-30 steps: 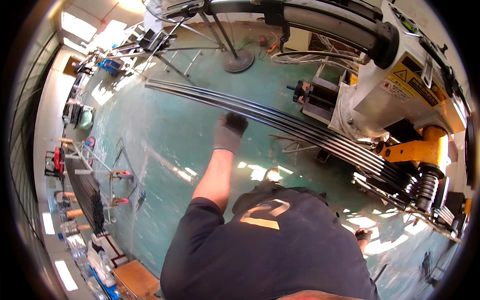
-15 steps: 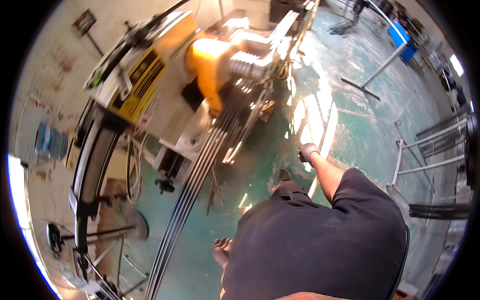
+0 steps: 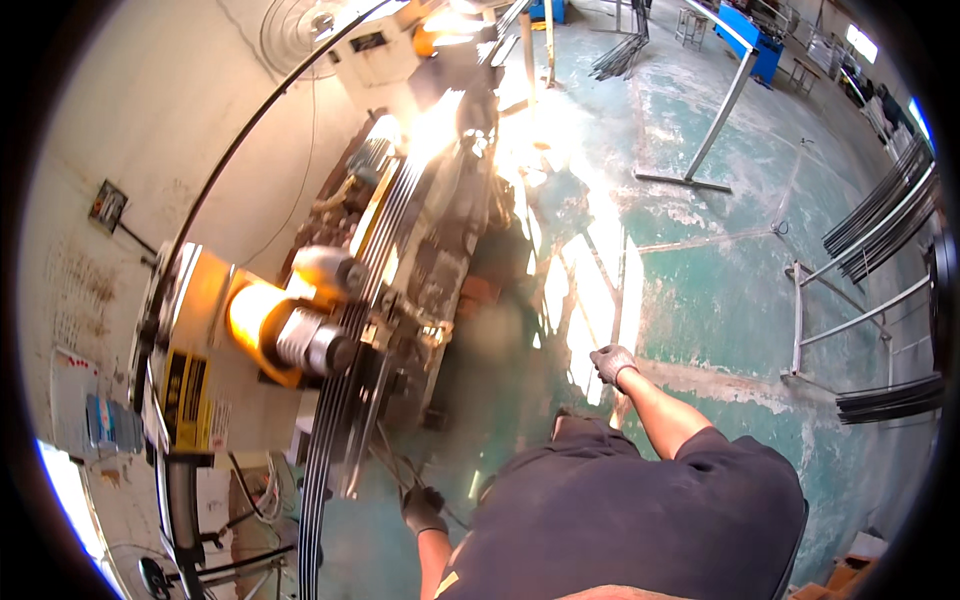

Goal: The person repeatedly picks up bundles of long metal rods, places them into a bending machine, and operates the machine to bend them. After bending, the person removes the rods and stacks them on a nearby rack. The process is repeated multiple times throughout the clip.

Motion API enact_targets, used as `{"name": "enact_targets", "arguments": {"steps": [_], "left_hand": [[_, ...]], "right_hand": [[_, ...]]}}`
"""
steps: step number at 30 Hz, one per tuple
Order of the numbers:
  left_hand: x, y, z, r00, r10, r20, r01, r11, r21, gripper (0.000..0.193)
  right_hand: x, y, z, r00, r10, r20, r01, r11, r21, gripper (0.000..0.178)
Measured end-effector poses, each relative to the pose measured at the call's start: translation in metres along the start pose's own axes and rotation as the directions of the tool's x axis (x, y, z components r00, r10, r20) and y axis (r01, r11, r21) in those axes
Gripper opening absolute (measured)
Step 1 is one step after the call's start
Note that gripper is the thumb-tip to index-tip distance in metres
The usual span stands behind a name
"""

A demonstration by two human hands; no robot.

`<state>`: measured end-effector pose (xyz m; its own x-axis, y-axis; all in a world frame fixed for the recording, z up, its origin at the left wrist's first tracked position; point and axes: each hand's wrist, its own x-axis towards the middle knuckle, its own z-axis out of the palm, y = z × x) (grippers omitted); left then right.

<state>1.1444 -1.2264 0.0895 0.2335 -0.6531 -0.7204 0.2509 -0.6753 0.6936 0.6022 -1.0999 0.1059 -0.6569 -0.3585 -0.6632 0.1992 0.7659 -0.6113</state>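
Observation:
My right hand (image 3: 612, 365), in a grey glove, hangs out over the green floor at the centre right. Its fingers are curled in, and nothing shows in them. My left hand (image 3: 424, 508) wears a darker glove and hangs low at my left side, beside some thin legs or rods under the machine. Its fingers are in shade and I cannot make out their pose. Nearest to it, a bundle of long metal bars (image 3: 318, 480) runs lengthwise through a metal-cutting machine (image 3: 185, 400) with an orange clamp (image 3: 262, 318).
A grey metal stand (image 3: 718, 115) is ahead on the right. Black rods (image 3: 880, 220) lie on a rack (image 3: 797, 320) at the right edge. A blue box (image 3: 748, 42) stands far back, and bright sunlight patches the floor.
My view has shifted forward, so the machine now appears lower and farther left. More of the bars' far end shows. My left hand has come clearly into sight; the right stays outstretched.

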Motion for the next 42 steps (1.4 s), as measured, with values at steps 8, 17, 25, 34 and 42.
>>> {"name": "enact_targets", "arguments": {"steps": [8,17,25,34,42], "left_hand": [[-0.103,-0.015,0.327,0.828,-0.101,0.552,-0.352,0.673,0.651,0.028],[-0.081,-0.003,0.683,0.709,-0.217,0.671,-0.278,0.789,0.549,0.016],[-0.149,0.024,0.988,0.485,-0.313,0.817,-0.451,0.710,0.540,0.033],[-0.143,0.069,1.311,0.449,0.000,0.893,-0.628,0.711,0.316,0.028],[-0.214,0.198,1.534,0.138,0.329,0.934,-0.925,0.379,0.003,0.022]], "right_hand": [[0.076,-0.101,-0.090,0.988,-0.113,0.100,0.084,0.962,0.261,0.035],[0.290,-0.157,-0.308,0.950,-0.063,-0.305,0.194,0.886,0.422,0.027],[0.425,-0.053,-0.425,0.820,0.517,-0.247,-0.265,0.724,0.637,0.028],[0.687,-0.169,-0.497,0.830,0.556,-0.042,-0.437,0.696,0.569,0.025],[0.870,-0.594,-0.631,0.998,-0.041,-0.052,0.060,0.895,0.441,0.024]]}}
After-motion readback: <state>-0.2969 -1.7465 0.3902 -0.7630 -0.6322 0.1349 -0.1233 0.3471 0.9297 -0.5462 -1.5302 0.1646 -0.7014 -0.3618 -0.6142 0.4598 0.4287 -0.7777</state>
